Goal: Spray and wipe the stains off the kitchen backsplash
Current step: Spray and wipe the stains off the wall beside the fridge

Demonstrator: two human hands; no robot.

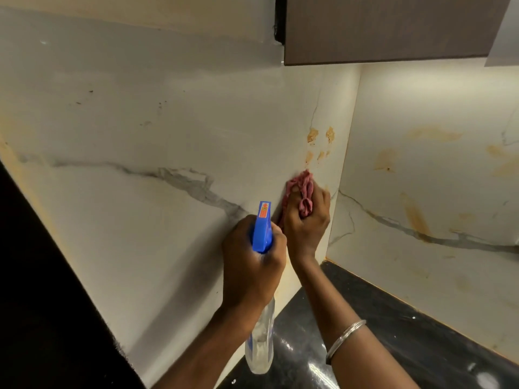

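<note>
The white marble-look backsplash [174,130] meets a second panel at an inside corner. Orange-brown stains [318,144] sit on the left panel close to that corner. My right hand [306,220] presses a crumpled pink cloth [302,192] against the wall just below those stains. My left hand [252,265] grips the neck of a clear spray bottle [259,343] with a blue trigger head [262,228], its nozzle pointing at the wall beside the cloth. More orange smears [415,214] mark the right panel.
A dark glossy stone counter [393,327] runs along the foot of the right panel. A brown wall cabinet [393,29] hangs overhead near the corner. A silver bangle [345,341] is on my right wrist. Small dark specks [160,103] dot the upper left panel.
</note>
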